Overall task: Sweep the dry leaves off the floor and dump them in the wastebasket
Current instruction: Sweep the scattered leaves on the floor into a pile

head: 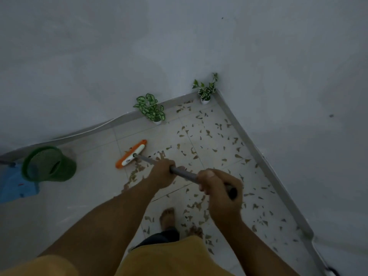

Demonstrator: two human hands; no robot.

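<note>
The pale tiled floor (95, 198) looks smooth with a faint sheen; the orange-and-white plastic broom head (132, 153) glossy, its grey metal handle (182, 173) matt; the green wastebasket (49, 164) perforated plastic (mesh-like walls).

Floor (95, 196): meets two walls in a corner at upper right.
Corner: one potted plant (206, 90) stands in it; a second potted plant (150, 108) stands left of it, against the back wall.
Far left: wastebasket (48, 164), upright near the back wall, with a cloth (14, 186) lying beside it to the left and partly behind it.
Centre: broom head (132, 154) on the floor, between wastebasket and corner; handle (183, 173) runs back toward the person.
On handle: left hand (162, 173) ahead, right hand (218, 191) behind, at the end.
Dry leaves (209, 134): scattered on the floor from the corner along the right wall, down to the bare feet (168, 218).
</note>
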